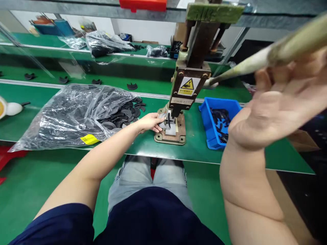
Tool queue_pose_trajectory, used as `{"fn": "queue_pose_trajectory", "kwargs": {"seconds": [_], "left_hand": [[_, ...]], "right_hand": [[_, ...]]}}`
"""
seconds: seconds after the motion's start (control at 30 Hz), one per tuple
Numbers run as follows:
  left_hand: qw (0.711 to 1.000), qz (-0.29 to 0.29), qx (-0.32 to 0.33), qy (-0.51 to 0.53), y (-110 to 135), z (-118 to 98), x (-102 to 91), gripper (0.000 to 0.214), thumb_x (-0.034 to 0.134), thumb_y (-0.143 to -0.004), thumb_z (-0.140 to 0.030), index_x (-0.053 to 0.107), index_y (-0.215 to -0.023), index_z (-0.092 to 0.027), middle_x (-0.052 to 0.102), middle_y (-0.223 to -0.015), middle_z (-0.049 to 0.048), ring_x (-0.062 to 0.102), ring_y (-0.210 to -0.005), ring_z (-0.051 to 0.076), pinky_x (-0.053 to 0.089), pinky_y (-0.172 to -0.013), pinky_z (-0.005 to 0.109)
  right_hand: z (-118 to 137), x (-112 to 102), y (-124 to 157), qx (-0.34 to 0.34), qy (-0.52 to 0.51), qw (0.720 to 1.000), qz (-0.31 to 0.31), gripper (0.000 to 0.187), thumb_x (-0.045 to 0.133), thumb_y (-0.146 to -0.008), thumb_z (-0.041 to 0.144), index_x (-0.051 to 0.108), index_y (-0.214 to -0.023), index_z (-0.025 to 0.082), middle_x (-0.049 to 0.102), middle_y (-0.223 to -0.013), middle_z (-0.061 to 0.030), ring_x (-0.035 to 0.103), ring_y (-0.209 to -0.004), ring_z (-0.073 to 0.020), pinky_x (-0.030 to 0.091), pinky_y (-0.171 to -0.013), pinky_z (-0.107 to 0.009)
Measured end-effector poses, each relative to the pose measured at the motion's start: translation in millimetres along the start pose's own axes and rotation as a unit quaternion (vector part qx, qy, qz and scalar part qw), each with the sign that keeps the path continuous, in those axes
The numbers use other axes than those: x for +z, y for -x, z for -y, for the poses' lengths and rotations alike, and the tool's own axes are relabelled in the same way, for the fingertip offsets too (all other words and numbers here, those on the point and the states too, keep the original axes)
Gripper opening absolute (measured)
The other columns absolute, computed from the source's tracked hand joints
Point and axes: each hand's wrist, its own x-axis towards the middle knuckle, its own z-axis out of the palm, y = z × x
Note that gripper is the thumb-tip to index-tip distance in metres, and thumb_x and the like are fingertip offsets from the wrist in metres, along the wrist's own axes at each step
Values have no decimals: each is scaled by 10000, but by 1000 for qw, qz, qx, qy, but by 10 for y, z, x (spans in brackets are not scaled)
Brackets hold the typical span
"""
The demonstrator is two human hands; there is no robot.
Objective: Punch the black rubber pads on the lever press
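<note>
A hand press [190,71] stands on the green bench [143,146], its base [170,136] bolted near the front edge. My left hand [150,121] reaches to the base, fingers pinched on a small black part [168,119] under the ram. My right hand [286,98] is raised close to the camera, wrapped round the press's long lever handle [270,54]. A clear plastic bag [74,115] of black flat parts lies to the left, with several spilling out by my left wrist.
A blue bin [217,124] holding black parts sits right of the press. Behind runs a green conveyor [76,80] with a few black parts on it. More bags [104,42] lie on the far bench. A red tray [10,158] sits low left.
</note>
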Motion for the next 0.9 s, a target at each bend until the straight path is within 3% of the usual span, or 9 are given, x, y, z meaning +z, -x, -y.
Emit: {"fn": "queue_pose_trajectory", "kwargs": {"seconds": [0.07,0.13,0.27,0.37,0.57,0.77,0.9], "left_hand": [[999,-5,35,-1,232,10,-24,350,828,-951,-415,575,-923,-175,740,-737,27,739,-563,137,568,-496,184],[998,10,68,-1,484,15,-38,371,832,-941,-440,577,-916,-171,753,-760,36,741,-567,140,573,-491,192],[993,50,103,1,889,34,9,439,848,-903,-519,577,-909,-174,760,-759,44,738,-558,145,583,-497,205],[992,67,108,-4,1043,88,77,486,851,-877,-571,561,-895,-182,741,-715,32,724,-531,148,587,-496,220],[992,78,97,-5,1137,211,96,567,864,-828,-649,556,-891,-178,715,-683,16,715,-529,151,587,-490,232],[981,171,14,91,1100,214,83,644,968,-683,-648,593,-888,-165,687,-673,-3,680,-477,131,544,-455,207],[991,119,63,25,1064,181,98,597,925,-754,-641,557,-854,-181,676,-650,-8,691,-506,138,542,-473,209]], "right_hand": [[-131,36,231,-3,12,999,-44,498,714,-963,357,562,-1435,316,597,-1423,-37,675,-1297,-177,549,-1117,-378],[-313,129,628,87,3,996,32,348,786,-915,329,669,-1243,310,694,-1102,7,714,-1027,-106,598,-1000,-299],[-496,425,1444,202,-18,962,185,364,834,-865,424,719,-1178,278,770,-1029,-34,749,-881,-168,665,-802,-344],[-446,637,1762,236,-33,949,206,341,810,-877,502,707,-1109,274,768,-1028,-38,743,-880,-176,661,-793,-353],[-313,747,1914,237,-20,954,181,290,711,-953,517,666,-942,231,722,-926,-29,679,-837,-150,593,-820,-332],[-235,709,1999,211,22,960,183,285,624,-999,507,651,-990,224,733,-962,-58,679,-859,-165,589,-848,-353],[-254,659,1915,185,61,958,210,251,598,-1020,465,653,-1018,220,743,-951,-50,689,-839,-159,583,-816,-339]]}}
